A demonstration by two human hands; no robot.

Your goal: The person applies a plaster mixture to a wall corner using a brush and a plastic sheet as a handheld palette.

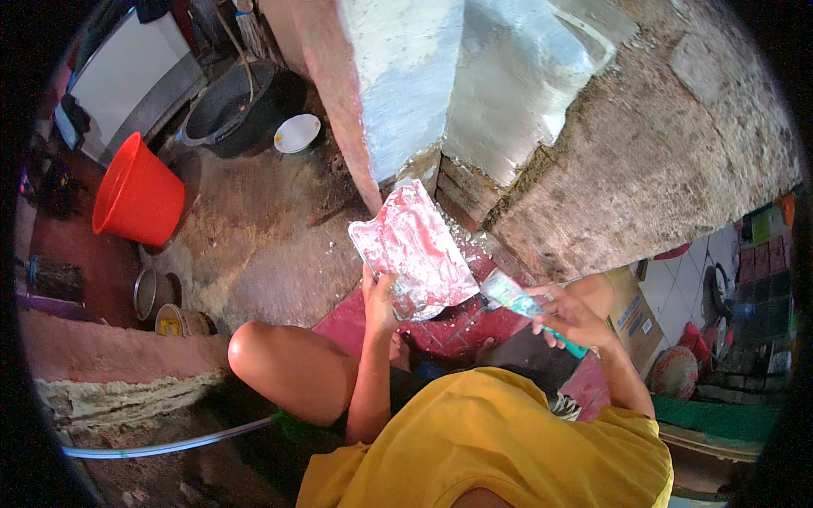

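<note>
My left hand [380, 298] grips the lower left edge of a red plastering board [421, 245] smeared with white putty; a crumpled whitish edge shows beneath it. In my right hand [569, 318] is a putty knife [510, 295] with a green handle, its blade coated in pale paste. The blade's tip points at the board's right corner; whether they touch I cannot tell. Just beyond the board stands a wall corner [461, 93] covered in whitish, partly wet-looking putty, its lower end ragged over bare brown material.
A red bucket [140, 193], a large black basin [229, 110] and a white bowl [296, 134] stand at the left. A rough concrete slab [627, 161] spans the right. White crumbs litter the red floor [449, 328]. Cardboard [637, 320] lies beyond my right arm.
</note>
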